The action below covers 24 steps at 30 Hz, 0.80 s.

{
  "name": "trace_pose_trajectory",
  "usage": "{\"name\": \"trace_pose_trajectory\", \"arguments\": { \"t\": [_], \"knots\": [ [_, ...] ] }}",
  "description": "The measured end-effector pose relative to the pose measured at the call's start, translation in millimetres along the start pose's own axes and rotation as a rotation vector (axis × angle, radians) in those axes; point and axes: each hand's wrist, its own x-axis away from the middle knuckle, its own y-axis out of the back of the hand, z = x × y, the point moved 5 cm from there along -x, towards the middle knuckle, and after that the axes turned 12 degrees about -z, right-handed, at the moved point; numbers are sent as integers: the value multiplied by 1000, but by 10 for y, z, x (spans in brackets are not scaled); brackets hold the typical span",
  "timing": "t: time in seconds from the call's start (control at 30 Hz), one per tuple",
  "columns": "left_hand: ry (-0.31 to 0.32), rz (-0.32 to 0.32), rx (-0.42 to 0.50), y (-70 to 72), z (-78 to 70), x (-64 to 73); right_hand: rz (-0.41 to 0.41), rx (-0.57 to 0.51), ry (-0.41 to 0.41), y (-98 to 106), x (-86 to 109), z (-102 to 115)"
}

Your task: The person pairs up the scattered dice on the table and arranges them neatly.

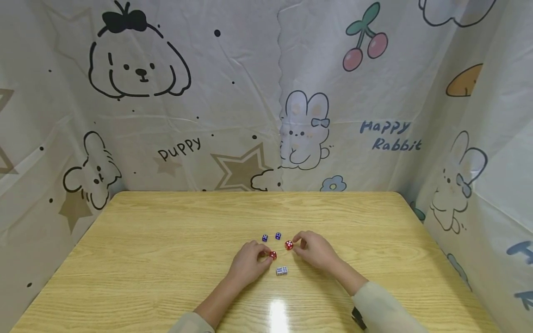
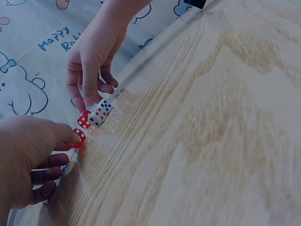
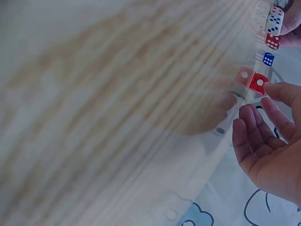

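Now, well in from the far table edge (image 1: 187, 194), the left hand (image 1: 249, 264) pinches one red die (image 1: 273, 255). Right hand (image 1: 315, 250) at another red die (image 1: 289, 245), grip unclear.

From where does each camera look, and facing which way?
Head: on the head, facing forward and down at the table, red dice, white dice and patterned cloth; left hand, right hand and forearms show.
Left wrist: worn there, looking low across the table; left hand near, right hand beyond.
Right wrist: worn there, looking likewise; right hand near, part of left hand at top right.
Both wrist views share the red and white dice.
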Motion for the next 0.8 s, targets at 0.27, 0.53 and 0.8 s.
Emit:
{"name": "trace_pose_trajectory", "arguments": {
  "t": [0.27,0.53,0.8],
  "knots": [
    [-16,-5,-3,5,3,-10,14,-5,4,-28,-48,-5],
    [-18,-6,-6,14,1,-19,24,0,16,-60,-77,-10],
    [-13,2,-1,2,10,-4,40,-6,3,-95,-77,-11]
  ]
}}
